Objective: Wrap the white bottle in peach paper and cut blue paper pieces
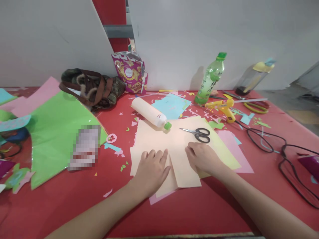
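My left hand [151, 171] lies flat, fingers stretched out, on a stack of peach paper sheets [159, 139] on the red table [204, 209]. My right hand [202, 157] rests on the same stack just to the right, fingers curled and pressed down on a folded peach sheet [185, 169]. Black-handled scissors [198, 133] lie on the paper just beyond my right hand. A white glue bottle with a green cap [151, 113] lies on its side at the far edge of the stack.
A yellow glue gun [225, 109] with a black cable [284, 156] sits at the right. A green drink bottle [211, 79], a snack bag [130, 71], a camouflage bag [92, 87] stand at the back. A large green sheet [54, 132] and paper scraps lie left.
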`<state>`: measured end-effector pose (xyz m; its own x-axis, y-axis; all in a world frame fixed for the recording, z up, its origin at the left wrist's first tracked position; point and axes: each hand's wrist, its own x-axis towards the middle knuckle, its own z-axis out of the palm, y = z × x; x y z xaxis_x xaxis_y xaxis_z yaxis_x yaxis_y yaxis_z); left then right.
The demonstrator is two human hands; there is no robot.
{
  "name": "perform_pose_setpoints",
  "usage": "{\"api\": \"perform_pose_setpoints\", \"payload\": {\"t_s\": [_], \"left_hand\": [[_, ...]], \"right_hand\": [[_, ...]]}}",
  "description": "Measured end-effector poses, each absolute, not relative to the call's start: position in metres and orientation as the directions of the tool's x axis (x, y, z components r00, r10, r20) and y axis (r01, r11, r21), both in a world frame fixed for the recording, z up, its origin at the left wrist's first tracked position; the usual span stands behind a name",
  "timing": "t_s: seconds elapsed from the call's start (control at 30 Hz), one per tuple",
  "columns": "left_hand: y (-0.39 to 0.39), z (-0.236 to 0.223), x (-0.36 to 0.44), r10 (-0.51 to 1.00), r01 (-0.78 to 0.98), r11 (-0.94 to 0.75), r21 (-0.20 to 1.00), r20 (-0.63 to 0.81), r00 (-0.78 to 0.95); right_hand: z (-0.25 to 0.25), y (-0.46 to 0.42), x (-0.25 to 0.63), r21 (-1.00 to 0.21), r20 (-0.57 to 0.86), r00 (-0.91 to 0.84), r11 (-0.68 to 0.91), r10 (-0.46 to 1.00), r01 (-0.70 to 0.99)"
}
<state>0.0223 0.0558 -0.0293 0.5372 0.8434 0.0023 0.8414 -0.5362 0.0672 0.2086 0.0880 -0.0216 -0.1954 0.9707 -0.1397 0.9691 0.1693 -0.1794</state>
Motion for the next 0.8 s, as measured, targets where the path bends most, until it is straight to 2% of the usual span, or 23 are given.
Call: {"api": "perform_pose_setpoints", "payload": {"t_s": [0.13, 0.27, 0.37, 0.47, 0.57, 0.7, 0.8], "left_hand": [[0.056, -0.030, 0.022, 0.855, 0.852, -0.518, 0.080, 0.021, 0.518], [0.057, -0.035, 0.019, 0.844, 0.836, -0.532, 0.131, 0.160, 0.512], [0.058, -0.040, 0.018, 0.817, 0.798, -0.572, 0.189, 0.213, 0.535], [0.057, -0.042, 0.019, 0.803, 0.774, -0.595, 0.218, 0.129, 0.581], [0.053, -0.044, 0.019, 0.795, 0.772, -0.601, 0.204, 0.054, 0.604], [0.049, -0.047, 0.019, 0.794, 0.778, -0.602, 0.181, 0.026, 0.608], [0.047, -0.047, 0.019, 0.798, 0.787, -0.596, 0.163, 0.011, 0.602]], "right_hand": [[-0.021, 0.089, 0.212, -0.301, -0.109, -0.179, 0.139, 0.978, 0.943], [-0.026, 0.092, 0.211, -0.352, -0.001, -0.151, 0.141, 0.989, 0.925], [-0.029, 0.092, 0.207, -0.328, 0.047, -0.108, 0.118, 0.993, 0.937], [-0.031, 0.092, 0.204, -0.281, 0.055, -0.093, 0.105, 0.994, 0.954], [-0.033, 0.092, 0.202, -0.203, 0.077, -0.108, 0.121, 0.991, 0.972], [-0.035, 0.092, 0.202, -0.094, 0.086, -0.178, 0.186, 0.980, 0.978], [-0.035, 0.090, 0.203, -0.076, 0.074, -0.220, 0.225, 0.973, 0.971]]}}
